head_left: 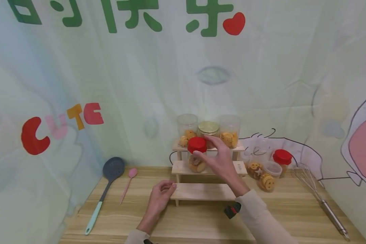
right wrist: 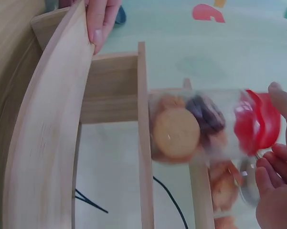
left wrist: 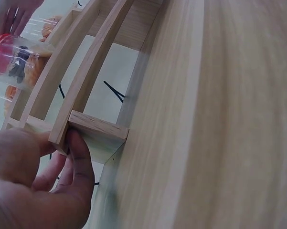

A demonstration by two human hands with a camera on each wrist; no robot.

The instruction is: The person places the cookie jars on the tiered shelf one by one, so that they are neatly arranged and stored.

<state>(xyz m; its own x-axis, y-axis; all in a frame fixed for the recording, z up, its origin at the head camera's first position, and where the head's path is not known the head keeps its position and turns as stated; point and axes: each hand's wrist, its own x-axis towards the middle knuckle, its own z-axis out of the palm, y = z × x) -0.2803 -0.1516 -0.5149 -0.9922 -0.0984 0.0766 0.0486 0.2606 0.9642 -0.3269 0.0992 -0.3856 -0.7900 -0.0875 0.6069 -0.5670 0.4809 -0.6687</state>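
A three-step wooden display stand (head_left: 204, 192) stands on the table. My left hand (head_left: 161, 196) pinches the left end of its lowest step between thumb and fingers; the left wrist view shows the fingertips under the board (left wrist: 62, 136). On the middle step, toward its left, stands a clear cookie jar (head_left: 196, 164) with a red lid (head_left: 197, 145). My right hand (head_left: 221, 161) holds this jar by the lid, thumb at one side and fingers at the other. Light round and dark cookies (right wrist: 176, 133) show through its wall.
On the top step stand two clear cookie jars (head_left: 187, 123) (head_left: 229, 125) and a gold-lidded jar (head_left: 208, 128). Right of the stand are an open cookie jar (head_left: 269, 176), a red-lidded jar (head_left: 282, 157) and a whisk (head_left: 326, 206). A skimmer (head_left: 105, 189) and pink spoon (head_left: 128, 183) lie left.
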